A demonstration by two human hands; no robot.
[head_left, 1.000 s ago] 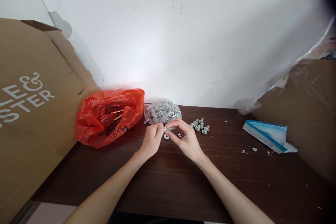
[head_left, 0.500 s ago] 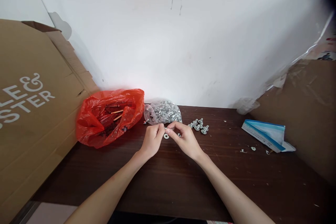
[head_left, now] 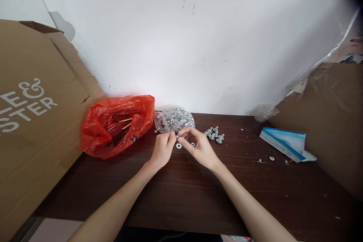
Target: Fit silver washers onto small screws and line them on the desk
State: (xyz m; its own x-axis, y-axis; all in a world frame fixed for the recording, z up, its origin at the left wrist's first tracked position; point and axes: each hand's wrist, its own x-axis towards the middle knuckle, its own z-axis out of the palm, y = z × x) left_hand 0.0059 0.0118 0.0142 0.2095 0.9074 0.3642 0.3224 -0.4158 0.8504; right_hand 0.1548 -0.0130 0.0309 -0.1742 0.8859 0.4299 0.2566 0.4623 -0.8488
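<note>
My left hand (head_left: 163,147) is closed in a pinch, thumb pressed against the curled fingers. My right hand (head_left: 198,149) faces it, with thumb and bent fingertips around a small bolt (head_left: 177,137) that shows as a silvery bit between both hands. Most of the bolt is hidden by the fingers. On the table just below the fingertips lies a flat washer (head_left: 178,146). A nut (head_left: 193,144) sits under my right hand. To the right of that hand stand several bolts (head_left: 219,138) with washers on them.
Behind my hands a clear bag of metal hardware (head_left: 178,118) rests by the wall. A red plastic bag (head_left: 96,124) with long pieces inside is at the left, beside a cardboard box (head_left: 36,140). A blue-white packet (head_left: 283,145) and scraps lie at the right of the dark table (head_left: 181,196).
The right thumb and fingers have parted slightly from the left hand, showing more of the metal between them and of the nut. The whole view has shifted a little.
</note>
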